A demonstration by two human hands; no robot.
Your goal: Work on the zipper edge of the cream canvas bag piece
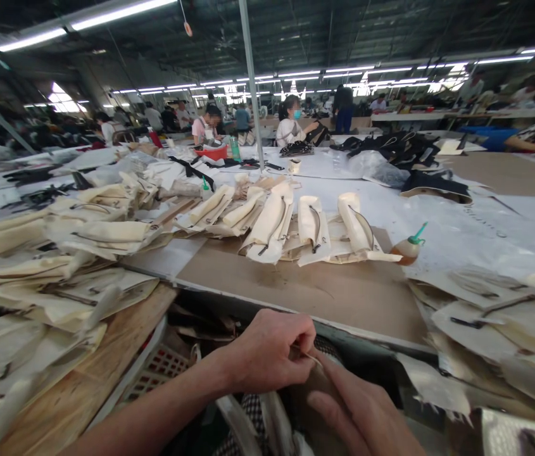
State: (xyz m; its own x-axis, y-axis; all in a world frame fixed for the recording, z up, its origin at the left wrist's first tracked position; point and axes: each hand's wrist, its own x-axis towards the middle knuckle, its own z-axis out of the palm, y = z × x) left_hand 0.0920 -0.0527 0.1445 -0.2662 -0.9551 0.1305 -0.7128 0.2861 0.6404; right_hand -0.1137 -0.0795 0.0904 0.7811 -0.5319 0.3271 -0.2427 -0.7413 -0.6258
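My left hand is curled in a loose fist just below the table's front edge, fingers pinched on a thin pale strip that I cannot name. My right hand lies under it at the bottom of the view, its fingers stretched toward the same strip and pressing on brownish material in my lap. Ahead on the brown board stands a row of cream fabric pieces with zippers. A small brown glue bottle with a green nozzle lies to their right.
Heaps of cream cut pieces cover the left side, and more lie at the right. A white plastic basket sits under the table. Black bags lie further back. A metal pole rises mid-table. Other people work at far tables.
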